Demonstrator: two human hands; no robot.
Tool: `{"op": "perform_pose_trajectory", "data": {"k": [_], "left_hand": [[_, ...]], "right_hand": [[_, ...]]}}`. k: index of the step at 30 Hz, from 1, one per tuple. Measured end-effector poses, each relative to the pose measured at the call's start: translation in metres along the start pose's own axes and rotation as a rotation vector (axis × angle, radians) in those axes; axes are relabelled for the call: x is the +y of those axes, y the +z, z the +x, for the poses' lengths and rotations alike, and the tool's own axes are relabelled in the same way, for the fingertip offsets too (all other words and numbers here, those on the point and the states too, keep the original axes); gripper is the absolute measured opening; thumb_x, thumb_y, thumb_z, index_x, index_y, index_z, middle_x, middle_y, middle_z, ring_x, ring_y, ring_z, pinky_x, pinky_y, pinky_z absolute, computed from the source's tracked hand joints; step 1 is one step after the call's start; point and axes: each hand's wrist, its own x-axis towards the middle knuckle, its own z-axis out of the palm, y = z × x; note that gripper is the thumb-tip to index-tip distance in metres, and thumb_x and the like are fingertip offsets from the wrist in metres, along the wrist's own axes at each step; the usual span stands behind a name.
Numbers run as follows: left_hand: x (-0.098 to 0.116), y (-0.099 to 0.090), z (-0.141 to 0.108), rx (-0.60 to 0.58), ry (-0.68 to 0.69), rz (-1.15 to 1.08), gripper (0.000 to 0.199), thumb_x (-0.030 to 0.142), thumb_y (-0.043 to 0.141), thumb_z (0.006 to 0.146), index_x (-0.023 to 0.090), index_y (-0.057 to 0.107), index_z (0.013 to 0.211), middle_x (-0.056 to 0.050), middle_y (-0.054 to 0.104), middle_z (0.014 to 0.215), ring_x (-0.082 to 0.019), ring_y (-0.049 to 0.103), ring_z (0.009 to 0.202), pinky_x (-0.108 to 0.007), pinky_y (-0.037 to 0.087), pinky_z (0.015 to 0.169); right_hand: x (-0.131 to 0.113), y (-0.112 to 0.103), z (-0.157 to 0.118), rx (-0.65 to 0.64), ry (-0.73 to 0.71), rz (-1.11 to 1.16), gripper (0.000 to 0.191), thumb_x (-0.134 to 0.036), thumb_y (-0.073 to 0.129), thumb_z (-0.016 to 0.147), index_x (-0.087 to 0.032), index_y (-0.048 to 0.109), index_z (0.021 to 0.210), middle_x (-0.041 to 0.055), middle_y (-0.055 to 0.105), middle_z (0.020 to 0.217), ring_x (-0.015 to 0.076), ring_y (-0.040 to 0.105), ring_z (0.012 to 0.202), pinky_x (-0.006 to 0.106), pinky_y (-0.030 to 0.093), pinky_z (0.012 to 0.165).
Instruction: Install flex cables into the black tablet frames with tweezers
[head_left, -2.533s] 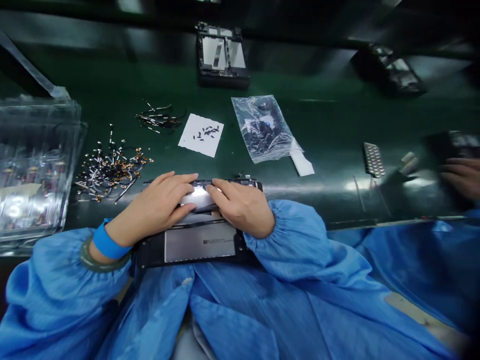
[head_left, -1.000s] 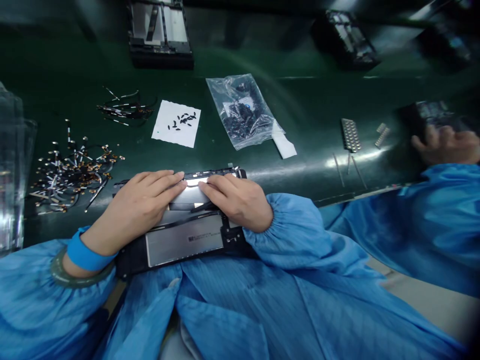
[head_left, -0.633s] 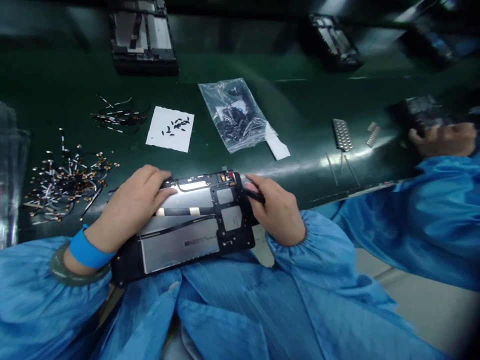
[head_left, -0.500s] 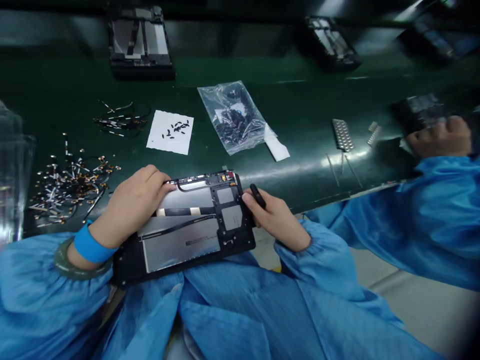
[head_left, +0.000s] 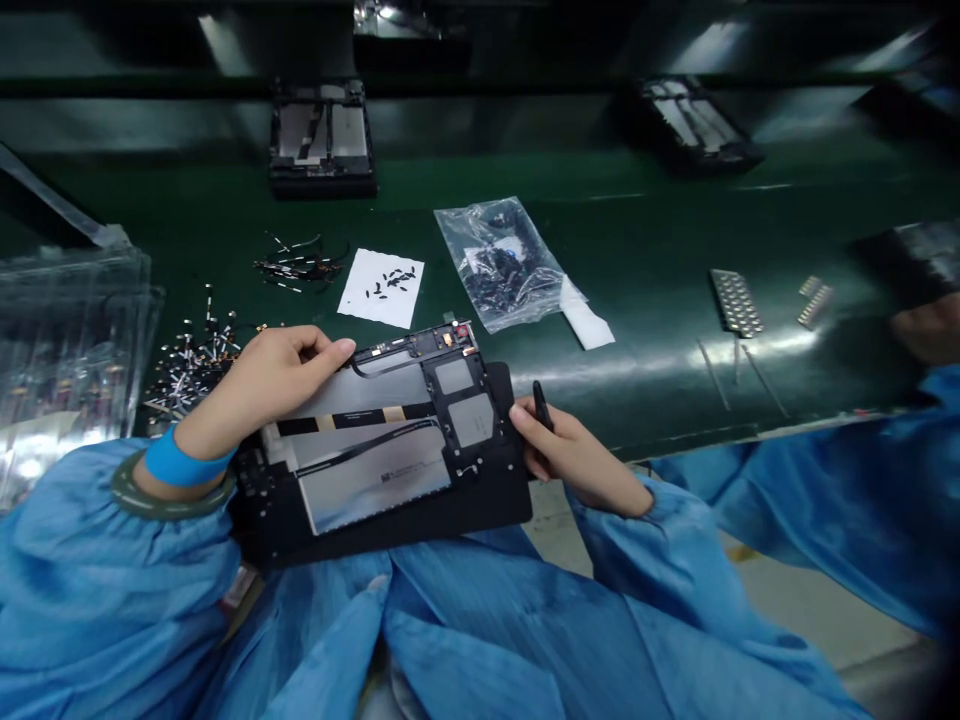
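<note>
An opened tablet with silver battery plates and dark ribbon cables lies over my lap, tilted. Beneath it, a flat black panel sticks out on the right. My left hand grips the tablet's upper left edge, its thumb along the rim and other fingers partly hidden. My right hand is closed around a slim black tool, its tip end not visible. The fingers of that hand are at the panel's right edge. Beyond the tablet, a white paper carries several small black pieces.
Ribbon cables are heaped at left, beside clear plastic trays. A plastic bag of black parts lies ahead. Metal part strips are at right, near a co-worker's hand. More opened tablets stand farther back.
The tablet has shifted on the black panel, which now shows at its upper right. My left hand has its thumb more stretched out. The whole view has swung left.
</note>
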Motion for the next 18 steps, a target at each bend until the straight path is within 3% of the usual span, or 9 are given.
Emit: {"op": "perform_pose_trajectory", "data": {"k": [5,9,15,18], "left_hand": [[0.003,-0.0027,-0.0003,-0.094,-0.054,-0.031,0.046,0.063,0.048,0.08,0.021,0.057,0.063,0.001,0.046,0.044,-0.013,0.04,0.043,-0.028,0.028,0.045],[0.003,-0.002,0.0021,-0.1,-0.055,-0.019,0.042,0.06,0.053,0.079,0.021,0.058,0.065,0.0,0.052,0.05,-0.014,0.045,0.047,-0.027,0.029,0.046],[-0.0014,-0.0003,0.0067,-0.15,0.013,-0.002,0.049,0.065,0.046,0.082,0.021,0.06,0.068,-0.001,0.057,0.058,-0.015,0.049,0.052,-0.026,0.033,0.048],[-0.0026,0.0,0.0058,-0.145,-0.009,-0.054,0.042,0.06,0.056,0.078,0.02,0.06,0.068,0.0,0.056,0.056,-0.013,0.048,0.05,-0.025,0.032,0.047]], "right_hand": [[-0.0003,0.0005,0.0014,-0.003,0.017,0.012,0.067,-0.082,0.051,0.067,-0.019,0.047,0.087,-0.0114,0.037,0.046,0.005,0.036,0.036,0.019,0.025,0.038],[0.0003,-0.0011,0.003,-0.01,0.019,0.022,0.066,-0.083,0.052,0.067,-0.02,0.046,0.085,-0.0118,0.037,0.047,0.0046,0.035,0.035,0.019,0.025,0.037],[0.0025,-0.003,0.0048,-0.044,0.002,0.015,0.064,-0.082,0.053,0.069,-0.02,0.045,0.082,-0.0116,0.037,0.044,0.0045,0.033,0.034,0.019,0.023,0.037],[0.005,-0.0037,0.0045,-0.049,-0.017,0.045,0.063,-0.082,0.05,0.072,-0.02,0.044,0.079,-0.0104,0.037,0.042,0.0049,0.032,0.035,0.02,0.022,0.038]]}}
